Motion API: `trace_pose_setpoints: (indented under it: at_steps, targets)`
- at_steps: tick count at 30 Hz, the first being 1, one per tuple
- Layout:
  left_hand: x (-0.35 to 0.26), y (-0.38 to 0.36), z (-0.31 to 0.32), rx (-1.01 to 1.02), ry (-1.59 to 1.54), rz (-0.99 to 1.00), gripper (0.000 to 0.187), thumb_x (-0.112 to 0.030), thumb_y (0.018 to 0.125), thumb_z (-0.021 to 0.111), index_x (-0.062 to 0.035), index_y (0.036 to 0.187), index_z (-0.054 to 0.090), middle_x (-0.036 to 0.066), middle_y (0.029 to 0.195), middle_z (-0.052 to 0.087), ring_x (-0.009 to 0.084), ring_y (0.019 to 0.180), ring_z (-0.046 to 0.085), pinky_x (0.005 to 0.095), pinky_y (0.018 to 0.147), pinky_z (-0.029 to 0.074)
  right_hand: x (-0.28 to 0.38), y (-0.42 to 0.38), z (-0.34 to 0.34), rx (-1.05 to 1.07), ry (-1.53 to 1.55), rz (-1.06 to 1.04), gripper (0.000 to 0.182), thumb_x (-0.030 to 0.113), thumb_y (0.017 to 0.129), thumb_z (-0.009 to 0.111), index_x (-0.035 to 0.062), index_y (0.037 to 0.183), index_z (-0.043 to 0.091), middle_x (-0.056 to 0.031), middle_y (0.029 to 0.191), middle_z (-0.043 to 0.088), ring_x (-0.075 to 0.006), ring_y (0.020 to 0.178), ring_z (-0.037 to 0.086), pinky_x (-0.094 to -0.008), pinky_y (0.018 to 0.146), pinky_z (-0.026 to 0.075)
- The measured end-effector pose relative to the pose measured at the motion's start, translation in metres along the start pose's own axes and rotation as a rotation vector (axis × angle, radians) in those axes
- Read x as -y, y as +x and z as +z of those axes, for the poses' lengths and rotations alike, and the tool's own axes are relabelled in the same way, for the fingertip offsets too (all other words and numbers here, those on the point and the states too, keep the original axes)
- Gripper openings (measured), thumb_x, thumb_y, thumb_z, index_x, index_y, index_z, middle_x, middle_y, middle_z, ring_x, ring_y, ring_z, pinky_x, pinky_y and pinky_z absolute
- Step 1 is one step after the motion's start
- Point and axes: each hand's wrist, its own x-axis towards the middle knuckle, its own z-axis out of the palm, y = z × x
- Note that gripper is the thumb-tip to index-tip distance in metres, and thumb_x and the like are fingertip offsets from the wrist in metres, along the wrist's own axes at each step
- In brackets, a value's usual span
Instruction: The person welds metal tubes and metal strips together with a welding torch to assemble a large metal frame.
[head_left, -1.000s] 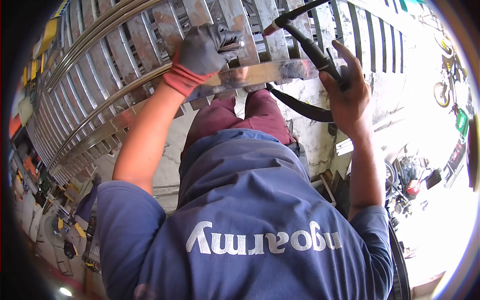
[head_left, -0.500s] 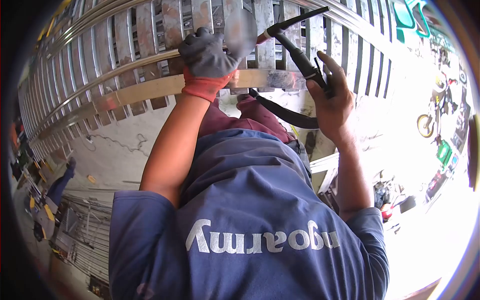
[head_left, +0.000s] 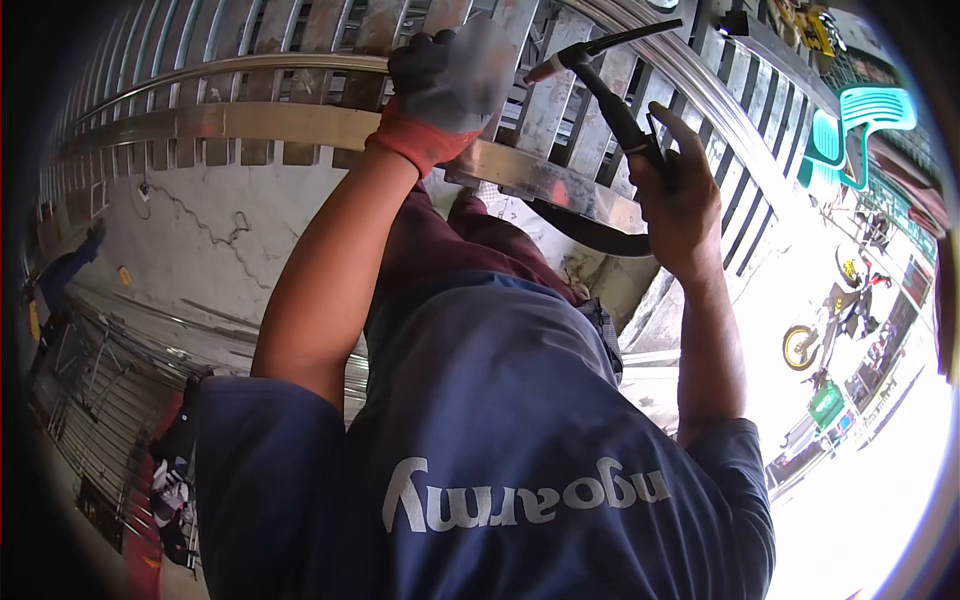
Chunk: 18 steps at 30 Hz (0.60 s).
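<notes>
My right hand (head_left: 683, 200) is wrapped around the black handle of a TIG welding torch (head_left: 612, 108), with the index finger raised along it. The torch's reddish nozzle points left toward my left hand, and its long back cap points up and right. A grey and red work glove covers my left hand (head_left: 425, 85). Its fingers are curled at the end of a shiny metal tube (head_left: 250, 64), but a blurred patch hides part of them. Whether they grip the tube cannot be made out. Beneath both hands lies a slatted metal frame with a wide front rail (head_left: 300, 124).
Long shiny tubes (head_left: 690, 85) lie across the slats on the right. A dark hose (head_left: 590, 232) hangs under the front rail. Green chairs (head_left: 865, 110) and a motorbike (head_left: 835, 315) stand to the right. Metal bars (head_left: 90, 370) lie at lower left.
My view has turned, so the frame and background appear rotated. Both hands sit slightly farther right in the picture, the left also higher. The torch stays in my right hand.
</notes>
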Motion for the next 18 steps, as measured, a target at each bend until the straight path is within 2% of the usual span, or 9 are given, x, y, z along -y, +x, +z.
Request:
trace_pose_setpoints:
  at_steps: [4, 11, 14, 18]
  targets:
    - [0.0, -0.001, 0.007, 0.008, -0.007, -0.033, 0.035, -0.043, 0.095, 0.075, -0.0092, 0.086, 0.076, 0.014, 0.096, 0.066, 0.0365, 0.088, 0.065, 0.0516, 0.075, 0.05, 0.006, 0.022, -0.003, 0.072, -0.059, -0.012, 0.06, 0.022, 0.104, 0.073, 0.0168, 0.162, 0.055, -0.0132, 0.099, 0.078, -0.0171, 0.09, 0.073, -0.0362, 0.086, 0.058]
    - [-0.002, 0.001, 0.002, 0.052, 0.041, -0.062, 0.036, -0.044, 0.099, 0.072, -0.0098, 0.089, 0.075, 0.012, 0.103, 0.065, 0.0334, 0.095, 0.064, 0.0505, 0.077, 0.05, 0.003, 0.051, 0.0, 0.208, 0.0, -0.016, 0.06, 0.023, 0.105, 0.072, 0.0138, 0.162, 0.056, -0.0102, 0.097, 0.078, -0.014, 0.087, 0.071, -0.0331, 0.082, 0.057]
    - [-0.002, 0.002, 0.001, 0.026, 0.027, -0.039, 0.037, -0.043, 0.102, 0.069, -0.01, 0.087, 0.074, 0.013, 0.101, 0.064, 0.034, 0.095, 0.063, 0.0508, 0.077, 0.049, -0.004, 0.06, 0.006, 0.209, -0.017, -0.133, 0.058, 0.016, 0.11, 0.069, 0.0104, 0.165, 0.052, -0.003, 0.086, 0.074, -0.0052, 0.064, 0.058, -0.0272, 0.056, 0.045]
    - [0.004, -0.001, 0.009, -0.01, 0.016, -0.014, 0.037, -0.043, 0.103, 0.07, -0.0106, 0.086, 0.073, 0.014, 0.096, 0.063, 0.0348, 0.091, 0.063, 0.0503, 0.078, 0.049, 0.001, 0.062, 0.01, 0.222, -0.003, -0.157, 0.057, 0.015, 0.11, 0.069, 0.0099, 0.164, 0.053, -0.0039, 0.088, 0.074, -0.0047, 0.066, 0.058, -0.0268, 0.059, 0.045]
